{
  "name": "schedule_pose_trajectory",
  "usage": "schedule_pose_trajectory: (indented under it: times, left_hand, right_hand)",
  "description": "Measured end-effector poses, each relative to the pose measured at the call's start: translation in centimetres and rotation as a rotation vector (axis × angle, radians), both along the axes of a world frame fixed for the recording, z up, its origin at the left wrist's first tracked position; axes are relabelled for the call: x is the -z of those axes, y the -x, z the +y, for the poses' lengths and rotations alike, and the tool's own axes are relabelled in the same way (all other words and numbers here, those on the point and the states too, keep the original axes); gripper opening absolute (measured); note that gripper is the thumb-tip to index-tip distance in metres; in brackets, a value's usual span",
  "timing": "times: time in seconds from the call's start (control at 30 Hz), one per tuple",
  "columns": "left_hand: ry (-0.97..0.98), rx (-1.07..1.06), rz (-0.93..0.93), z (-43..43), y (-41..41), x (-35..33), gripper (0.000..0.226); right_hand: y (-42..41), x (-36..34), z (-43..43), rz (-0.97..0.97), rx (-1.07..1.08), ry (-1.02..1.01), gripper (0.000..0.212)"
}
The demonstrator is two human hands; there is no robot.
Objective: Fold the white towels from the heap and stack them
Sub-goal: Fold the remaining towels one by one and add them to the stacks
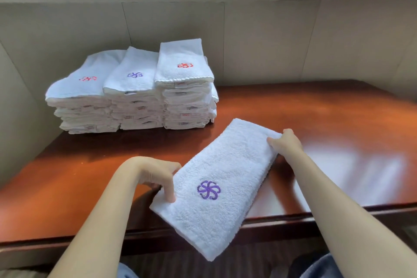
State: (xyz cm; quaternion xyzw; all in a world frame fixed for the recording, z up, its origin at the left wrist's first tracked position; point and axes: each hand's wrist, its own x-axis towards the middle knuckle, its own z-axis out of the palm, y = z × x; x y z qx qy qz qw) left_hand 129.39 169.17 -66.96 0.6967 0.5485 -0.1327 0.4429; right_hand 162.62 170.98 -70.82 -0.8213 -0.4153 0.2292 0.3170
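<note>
Stacks [133, 92]: three piles side by side at the table's back left corner. They are soft white cloth with red and purple swirl marks on top.
Left hand [155, 174]: by the table's front edge, pinching the towel's left side with the thumb on top.
Towel [225, 165]: a long, fluffy white rectangle. Its long way slants from the table's front edge, which its near end sticks out past, away to the right. It has a purple swirl mark.
Right hand [285, 142]: over the table's middle, fingers curled round the towel's far end.
Table [316, 108]: flat, shiny red-brown wood.

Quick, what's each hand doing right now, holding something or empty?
Left hand: pinching the near left edge of the folded white towel.
Right hand: gripping the same towel's far end.
</note>
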Motion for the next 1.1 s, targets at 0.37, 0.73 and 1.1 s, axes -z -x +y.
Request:
schedule_pose_trajectory:
  times: [0.37, 0.73, 1.1]
  left_hand:
    - [-0.331, -0.358, -0.462, 2.3, -5.0, 2.9, 0.089]
    - [-0.039, -0.404, -1.163, -0.1, -4.3, -1.7, 0.103]
    - [-0.406, -0.696, -1.347, -2.9, -1.6, -10.9, 0.042]
  right_hand:
    - [2.8, -4.9, -1.1, 0.806, -0.307, -0.624, 0.055]
    - [6.5, -11.2, -4.0, 1.186, -0.590, -0.766, 0.056]
    - [13.4, -18.0, -3.6, 0.974, -0.518, -0.825, 0.037]
